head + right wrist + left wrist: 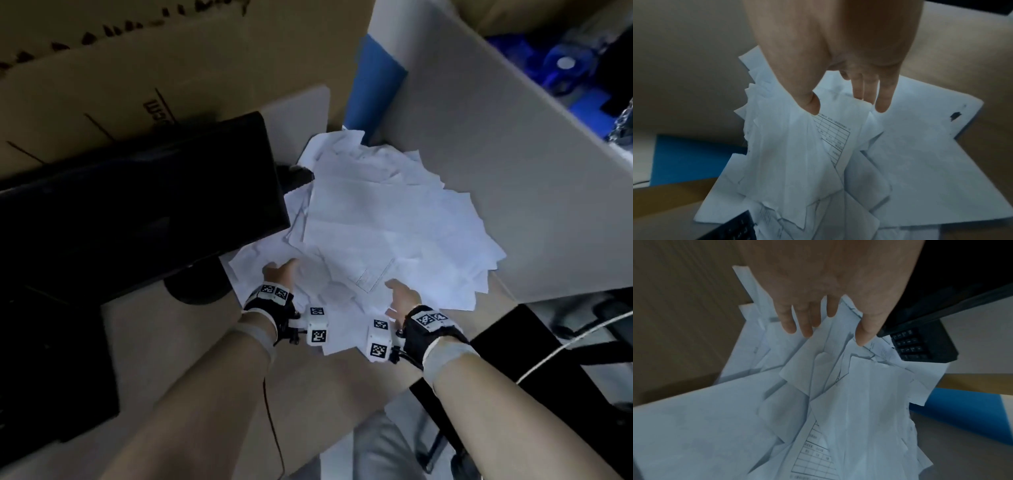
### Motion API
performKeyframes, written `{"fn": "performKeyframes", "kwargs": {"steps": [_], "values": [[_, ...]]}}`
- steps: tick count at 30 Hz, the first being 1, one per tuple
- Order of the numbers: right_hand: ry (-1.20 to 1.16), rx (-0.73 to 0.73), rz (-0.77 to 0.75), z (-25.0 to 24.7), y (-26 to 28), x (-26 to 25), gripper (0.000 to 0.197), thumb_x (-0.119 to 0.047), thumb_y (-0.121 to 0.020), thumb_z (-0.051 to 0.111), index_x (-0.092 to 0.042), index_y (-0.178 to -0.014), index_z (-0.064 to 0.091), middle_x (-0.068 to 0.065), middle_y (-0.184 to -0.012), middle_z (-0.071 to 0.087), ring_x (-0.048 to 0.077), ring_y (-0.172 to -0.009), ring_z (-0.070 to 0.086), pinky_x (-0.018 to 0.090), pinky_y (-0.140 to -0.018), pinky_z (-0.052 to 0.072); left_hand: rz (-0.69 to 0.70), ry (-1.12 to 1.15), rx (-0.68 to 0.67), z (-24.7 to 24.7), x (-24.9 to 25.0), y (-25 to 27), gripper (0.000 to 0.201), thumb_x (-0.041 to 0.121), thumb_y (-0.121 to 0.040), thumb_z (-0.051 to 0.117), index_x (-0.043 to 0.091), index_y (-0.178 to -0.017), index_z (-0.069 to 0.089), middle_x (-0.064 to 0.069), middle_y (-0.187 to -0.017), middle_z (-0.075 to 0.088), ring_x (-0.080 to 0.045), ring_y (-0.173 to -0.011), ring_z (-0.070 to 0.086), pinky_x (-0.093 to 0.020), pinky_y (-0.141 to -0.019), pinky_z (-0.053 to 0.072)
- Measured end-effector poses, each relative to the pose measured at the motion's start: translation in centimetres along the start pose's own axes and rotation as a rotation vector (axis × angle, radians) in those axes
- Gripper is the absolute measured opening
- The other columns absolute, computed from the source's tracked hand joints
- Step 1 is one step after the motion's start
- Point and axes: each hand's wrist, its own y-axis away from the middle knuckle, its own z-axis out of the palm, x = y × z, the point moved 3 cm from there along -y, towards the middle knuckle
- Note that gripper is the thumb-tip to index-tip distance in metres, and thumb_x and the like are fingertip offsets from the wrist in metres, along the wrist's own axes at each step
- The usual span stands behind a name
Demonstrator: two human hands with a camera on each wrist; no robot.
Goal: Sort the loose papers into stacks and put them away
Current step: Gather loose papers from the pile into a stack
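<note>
A messy pile of loose white papers lies spread on the brown desk, the sheets overlapping at all angles. My left hand reaches onto the pile's near left edge; in the left wrist view its fingers are straight and touch the sheets. My right hand is at the near middle of the pile. In the right wrist view its thumb lies on a sheet printed with a table, and the straight fingers touch that sheet's upper edge. Neither hand lifts a sheet.
A black monitor stands left of the pile, with a black keyboard beneath it at the papers' edge. Cardboard boxes line the back. A grey partition walls the right side, and a blue panel stands behind the pile.
</note>
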Motion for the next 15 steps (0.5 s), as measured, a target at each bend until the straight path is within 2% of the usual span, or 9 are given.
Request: {"fn": "performKeyframes", "kwargs": {"steps": [3,4,5,7,9,10,12,14,15], "values": [[-0.064,0.017,0.029,-0.1,-1.8,-1.1,0.05,-0.039,-0.085,0.069,-0.008,-0.122,0.057,0.011,-0.099,0.054,0.028,-0.072,0.058,0.041,-0.076,0.06,-0.034,0.087,0.01,1.9,0.4,-1.7,0.078,0.025,-0.085,0.074,0.003,-0.146,0.03,-0.021,-0.119,0.061,-0.025,-0.091,0.06,-0.037,-0.076,0.051],[-0.027,0.033,0.032,-0.2,-2.1,-1.9,0.05,-0.042,-0.085,0.069,-0.007,-0.12,0.057,0.01,-0.092,0.054,0.027,-0.068,0.056,0.038,-0.073,0.058,-0.066,0.148,0.002,2.6,0.5,-1.9,0.08,0.022,-0.085,0.074,0.006,-0.147,0.026,-0.018,-0.107,0.061,-0.026,-0.081,0.062,-0.035,-0.066,0.052],[0.021,0.046,0.03,-0.3,-2.4,-2.8,0.052,-0.046,-0.085,0.069,-0.006,-0.116,0.057,0.01,-0.083,0.053,0.027,-0.064,0.053,0.035,-0.065,0.052,-0.092,0.173,-0.001,3.1,0.6,-2.0,0.076,0.02,-0.084,0.075,0.006,-0.144,0.03,-0.015,-0.093,0.058,-0.025,-0.068,0.058,-0.032,-0.055,0.05],[0.077,0.058,0.019,-0.5,-3.4,-4.6,0.058,-0.054,-0.084,0.069,-0.005,-0.111,0.057,0.008,-0.074,0.049,0.024,-0.059,0.048,0.032,-0.059,0.042,-0.103,0.102,-0.033,3.9,0.6,-2.1,0.044,0.025,-0.084,0.076,0.001,-0.113,0.053,-0.01,-0.073,0.049,-0.021,-0.051,0.045,-0.024,-0.045,0.041],[0.079,0.067,-0.014,-0.7,-4.7,-6.1,0.064,-0.059,-0.083,0.069,-0.004,-0.114,0.059,0.008,-0.071,0.047,0.022,-0.057,0.044,0.033,-0.058,0.039,-0.076,0.008,-0.05,4.7,0.4,-2.2,0.031,0.026,-0.088,0.073,0.001,-0.082,0.056,-0.009,-0.063,0.047,-0.019,-0.049,0.041,-0.021,-0.045,0.036],[0.096,0.067,-0.054,-0.8,-5.3,-6.8,0.066,-0.059,-0.085,0.067,-0.003,-0.118,0.059,0.006,-0.07,0.045,0.021,-0.057,0.043,0.034,-0.062,0.041,-0.08,-0.003,-0.053,5.1,0.2,-2.0,0.03,0.023,-0.088,0.073,0.003,-0.075,0.054,-0.008,-0.062,0.046,-0.019,-0.05,0.04,-0.02,-0.045,0.035],[0.131,0.042,-0.142,-0.5,-6.2,-8.5,0.064,-0.056,-0.09,0.063,-0.002,-0.124,0.058,0.003,-0.075,0.047,0.016,-0.059,0.041,0.033,-0.072,0.042,-0.126,-0.027,-0.09,5.9,-0.7,-1.7,0.027,0.015,-0.084,0.075,0.003,-0.073,0.053,-0.008,-0.064,0.047,-0.019,-0.052,0.041,-0.025,-0.05,0.038],[0.162,0.005,-0.169,0.1,-6.7,-9.8,0.051,-0.048,-0.092,0.064,-0.003,-0.116,0.059,0.008,-0.088,0.055,0.018,-0.059,0.044,0.031,-0.064,0.042,-0.2,-0.157,-0.169,6.6,-1.7,-0.5,0.021,0.013,-0.08,0.079,-0.001,-0.08,0.064,-0.01,-0.061,0.054,-0.02,-0.051,0.047,-0.027,-0.055,0.044],[0.172,-0.011,-0.162,0.3,-6.9,-10.2,0.055,-0.042,-0.091,0.067,0.002,-0.122,0.058,0.011,-0.094,0.056,0.022,-0.06,0.048,0.031,-0.059,0.04,-0.227,-0.199,-0.194,6.8,-2.2,0.1,0.021,0.013,-0.08,0.08,-0.004,-0.087,0.069,-0.01,-0.059,0.058,-0.019,-0.052,0.051,-0.026,-0.055,0.048]]}}
